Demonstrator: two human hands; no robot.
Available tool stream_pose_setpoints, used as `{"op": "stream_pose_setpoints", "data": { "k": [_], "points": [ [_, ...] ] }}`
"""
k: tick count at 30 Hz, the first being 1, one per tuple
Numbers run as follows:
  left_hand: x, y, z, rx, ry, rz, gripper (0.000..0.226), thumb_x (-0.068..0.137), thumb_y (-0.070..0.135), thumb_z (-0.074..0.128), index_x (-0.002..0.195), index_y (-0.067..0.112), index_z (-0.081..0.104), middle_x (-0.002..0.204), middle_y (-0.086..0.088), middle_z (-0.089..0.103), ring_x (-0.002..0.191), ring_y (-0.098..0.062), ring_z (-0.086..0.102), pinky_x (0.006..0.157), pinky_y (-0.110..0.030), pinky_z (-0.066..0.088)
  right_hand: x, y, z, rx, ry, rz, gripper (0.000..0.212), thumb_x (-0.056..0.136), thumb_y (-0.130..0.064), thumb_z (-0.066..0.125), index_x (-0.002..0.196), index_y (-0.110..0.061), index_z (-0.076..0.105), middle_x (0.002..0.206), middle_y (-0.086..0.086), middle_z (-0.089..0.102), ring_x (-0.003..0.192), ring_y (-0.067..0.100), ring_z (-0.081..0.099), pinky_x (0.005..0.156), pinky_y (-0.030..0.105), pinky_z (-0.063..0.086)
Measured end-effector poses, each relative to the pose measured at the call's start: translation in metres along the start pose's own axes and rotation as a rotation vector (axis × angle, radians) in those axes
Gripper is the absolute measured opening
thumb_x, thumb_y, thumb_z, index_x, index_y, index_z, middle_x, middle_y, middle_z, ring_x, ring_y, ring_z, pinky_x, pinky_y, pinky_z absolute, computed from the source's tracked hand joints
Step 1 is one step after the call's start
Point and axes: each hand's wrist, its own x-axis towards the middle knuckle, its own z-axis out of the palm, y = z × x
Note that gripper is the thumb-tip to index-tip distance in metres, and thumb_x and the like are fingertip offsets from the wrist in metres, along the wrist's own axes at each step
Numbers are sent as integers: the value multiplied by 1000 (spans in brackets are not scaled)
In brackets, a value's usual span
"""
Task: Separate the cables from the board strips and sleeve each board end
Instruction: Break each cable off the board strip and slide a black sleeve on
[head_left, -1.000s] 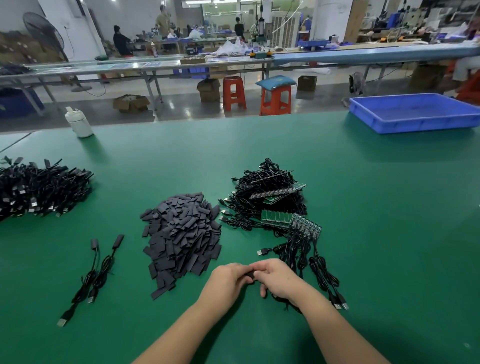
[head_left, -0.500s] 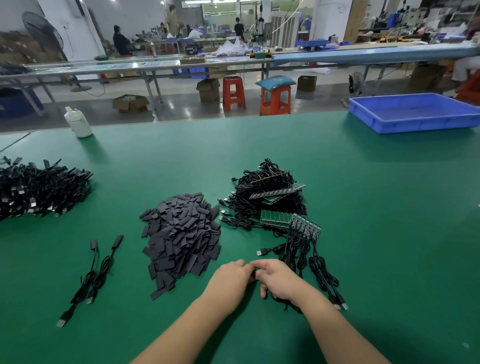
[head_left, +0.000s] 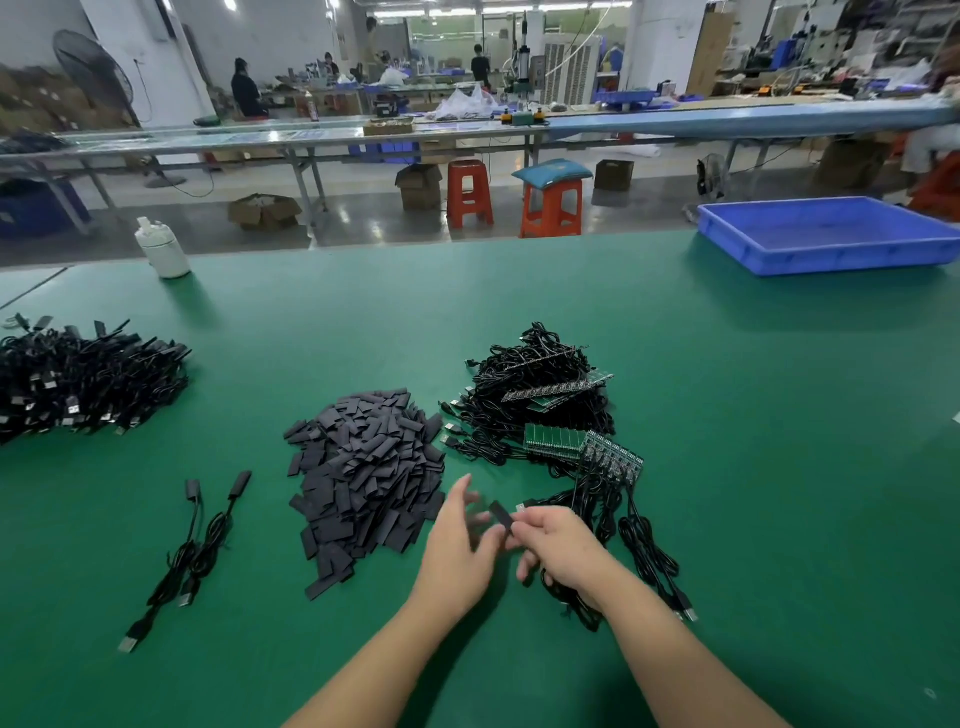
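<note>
Right hand (head_left: 563, 551) holds a cable with a black sleeve (head_left: 501, 516) on its end; the fingers (head_left: 524, 569) curl round it, pinching just behind the sleeve. The cable's slack hangs in loops under the wrist onto the green worktop (head_left: 779, 467). Left hand (head_left: 460, 551) is just beside the sleeve, fingers spread and blurred, gripping nothing that can be seen.

Handling, as a judgement: the cable looks light and floppy, so it will sag and drag its tail. The board end inside is likely stiff and thin, best held by the edges or right behind the sleeve. The sleeve seems soft, flat and slippery, and needs opening before it slides on.

Left of the hands, a heap of loose sleeves (head_left: 363, 478), close enough to pick from. Further left, two finished cables (head_left: 195, 540) lie side by side. Right of the hands, more cables (head_left: 639, 535) trail from a green board strip (head_left: 582, 449); these could snag the held cable's slack. Behind the strip, a tangle of strips and cables (head_left: 540, 384). Far left, a big pile of done cables (head_left: 78, 379). Beyond, a white bottle (head_left: 163, 249) and a blue tray (head_left: 831, 234), both well apart from the work.
</note>
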Motion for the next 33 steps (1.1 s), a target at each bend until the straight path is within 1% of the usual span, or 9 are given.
{"op": "stream_pose_setpoints", "data": {
  "k": [3, 7, 11, 16, 18, 21, 24, 30, 33],
  "points": [
    [-3, -1, -5, -348, -104, -214, 39, 99, 29, 55, 136, 18, 52, 116, 5, 69, 105, -9, 66, 98, -34, 51, -3, -15, -3, 345, 63, -38, 21, 105, -18, 46, 120, -11, 58, 102, 1, 77, 69, 14, 70, 46, 21, 42],
    [-15, -2, -4, -569, -328, -189, 27, 101, 30, 53, 112, 13, 71, 108, -19, 72, 103, -35, 68, 94, -43, 54, -5, -31, 0, 654, 70, -85, 19, 107, -20, 42, 118, -8, 53, 109, 5, 76, 85, 20, 74, 60, 31, 51],
    [-19, -2, -3, -645, -339, -182, 29, 93, 33, 63, 102, 7, 71, 96, -23, 72, 88, -36, 69, 90, -50, 54, -4, -37, 8, 586, 107, -108, 19, 107, -20, 41, 117, -8, 51, 107, 1, 76, 88, 21, 74, 75, 39, 52],
    [-21, -5, -19, -547, -313, -154, 34, 88, 43, 61, 93, 11, 70, 83, -15, 72, 74, -27, 69, 66, -29, 53, -3, -36, 11, 389, 148, -126, 19, 106, -21, 45, 120, -11, 52, 102, -6, 77, 87, 18, 74, 90, 36, 55],
    [-22, -5, -26, -519, -306, -152, 39, 91, 43, 56, 98, 7, 68, 81, -14, 72, 71, -23, 67, 64, -26, 51, -3, -35, 11, 322, 164, -138, 17, 104, -22, 49, 118, -13, 55, 100, -8, 77, 90, 15, 74, 96, 37, 53],
    [-23, -8, -37, -504, -351, -146, 30, 99, 31, 54, 106, 5, 68, 90, -13, 73, 76, -23, 68, 70, -30, 53, -1, -33, 11, 281, 162, -149, 12, 101, -20, 55, 110, -14, 61, 98, -9, 77, 90, 13, 73, 92, 34, 55],
    [-23, -11, -46, -466, -383, -114, 19, 93, 21, 66, 108, 10, 71, 93, -9, 73, 77, -23, 68, 73, -31, 55, 2, -31, 13, 311, 174, -153, 12, 98, -14, 60, 110, -11, 63, 95, -7, 77, 85, 14, 73, 83, 27, 57],
    [-23, -15, -51, -414, -379, -100, 17, 93, 24, 66, 104, 15, 74, 89, -5, 72, 75, -21, 68, 72, -31, 55, 6, -32, 14, 365, 268, -232, 40, 94, -6, 65, 121, -33, 57, 88, 4, 77, 78, 17, 73, 71, 24, 57],
    [-23, -16, -51, -402, -374, -93, 17, 93, 27, 66, 105, 19, 74, 91, -6, 73, 77, -20, 68, 74, -30, 55, 8, -30, 12, 346, 299, -241, 34, 94, -5, 64, 120, -28, 63, 84, 2, 77, 71, 12, 71, 67, 21, 56]
  ]
}}
